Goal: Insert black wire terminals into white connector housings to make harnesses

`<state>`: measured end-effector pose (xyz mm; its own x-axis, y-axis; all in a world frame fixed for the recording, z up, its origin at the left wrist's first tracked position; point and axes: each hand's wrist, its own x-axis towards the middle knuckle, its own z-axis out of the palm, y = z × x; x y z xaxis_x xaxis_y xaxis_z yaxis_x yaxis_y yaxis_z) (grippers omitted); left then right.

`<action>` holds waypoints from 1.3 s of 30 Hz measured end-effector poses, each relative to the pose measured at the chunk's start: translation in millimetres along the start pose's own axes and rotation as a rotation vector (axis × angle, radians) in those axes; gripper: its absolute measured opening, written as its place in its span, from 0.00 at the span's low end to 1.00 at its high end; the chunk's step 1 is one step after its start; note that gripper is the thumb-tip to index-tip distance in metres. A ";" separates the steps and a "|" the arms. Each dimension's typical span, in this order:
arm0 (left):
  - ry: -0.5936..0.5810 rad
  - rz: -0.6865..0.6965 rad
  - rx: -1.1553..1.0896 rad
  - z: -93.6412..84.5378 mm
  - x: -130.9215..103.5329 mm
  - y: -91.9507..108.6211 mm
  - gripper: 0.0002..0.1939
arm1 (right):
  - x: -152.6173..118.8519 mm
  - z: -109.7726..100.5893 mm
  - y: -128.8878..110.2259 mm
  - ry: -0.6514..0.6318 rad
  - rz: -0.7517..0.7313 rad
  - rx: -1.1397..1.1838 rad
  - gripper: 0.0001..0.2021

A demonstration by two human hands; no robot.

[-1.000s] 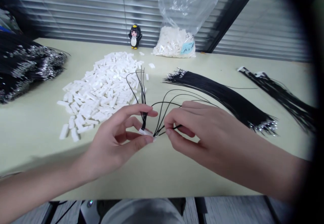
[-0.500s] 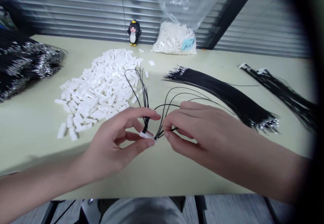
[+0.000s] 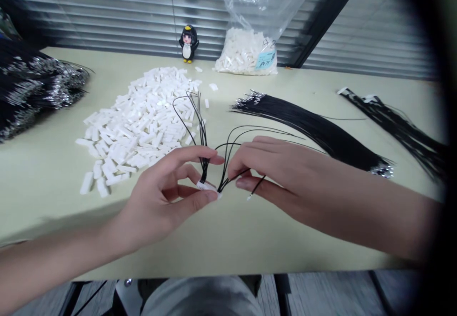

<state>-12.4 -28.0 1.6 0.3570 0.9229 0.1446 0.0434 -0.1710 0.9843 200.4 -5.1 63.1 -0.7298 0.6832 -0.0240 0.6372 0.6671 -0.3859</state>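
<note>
A white connector housing is pinched between the thumb and fingers of my left hand. Several thin black wires rise from one end of it, past my index finger, and more fan out from its other end toward the right. My right hand is closed just right of the housing, with its fingers around a black wire. A small metal terminal shows at that wire's lower end, below my right thumb and apart from the housing. Part of the wire is hidden by my fingers.
Behind my left hand lies a heap of white housings. A bundle of black wires is at centre right, finished-looking harnesses beyond it. More wires lie far left. A penguin figurine and a plastic bag of housings stand by the blinds.
A wire end with a metal terminal now shows below my right thumb. My right hand has shifted slightly and its thumb has moved. My left hand still holds the housing.
</note>
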 end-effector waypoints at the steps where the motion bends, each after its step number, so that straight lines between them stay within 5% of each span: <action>1: 0.000 -0.005 -0.004 -0.3 -0.3 0.5 0.22 | 0.9 -2.6 0.4 -0.010 0.007 0.029 0.09; 9: 0.032 -0.028 0.012 -0.9 2.0 1.5 0.21 | -5.2 -5.4 11.5 -0.064 -0.027 -0.035 0.22; 11: 0.041 -0.044 0.021 -0.7 2.9 2.5 0.21 | -6.9 -8.9 10.7 0.043 -0.081 -0.150 0.23; 15: 0.041 -0.075 0.045 0.0 3.0 4.4 0.21 | -4.7 -10.2 -2.6 0.469 -0.023 -0.389 0.16; 17: 0.037 -0.095 0.035 0.0 2.9 4.4 0.21 | -3.2 -4.4 -10.4 0.532 0.033 -0.383 0.16; 21: 0.051 -0.080 -0.014 -1.1 3.3 3.4 0.21 | -1.6 8.0 -17.8 0.328 -0.113 -0.210 0.23; 25: 0.069 -0.062 0.009 -2.2 3.2 2.6 0.21 | 2.8 10.6 -14.2 0.190 -0.323 -0.118 0.15; 29: 0.107 -0.054 0.019 -2.3 2.5 0.1 0.23 | 6.9 13.0 -8.0 0.302 -0.222 0.068 0.19; 34: 0.068 -0.034 -0.037 -2.0 2.2 1.4 0.23 | 6.6 3.4 -4.9 0.201 -0.153 0.170 0.04; 39: 0.031 0.008 -0.065 -3.5 1.0 5.1 0.24 | 6.3 -11.1 -4.6 0.203 -0.116 0.136 0.03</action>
<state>-15.1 -26.7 7.1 0.3277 0.9321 0.1542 -0.0201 -0.1562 0.9875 195.7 -0.5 75.0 -0.7229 0.6590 0.2075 0.5030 0.7079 -0.4959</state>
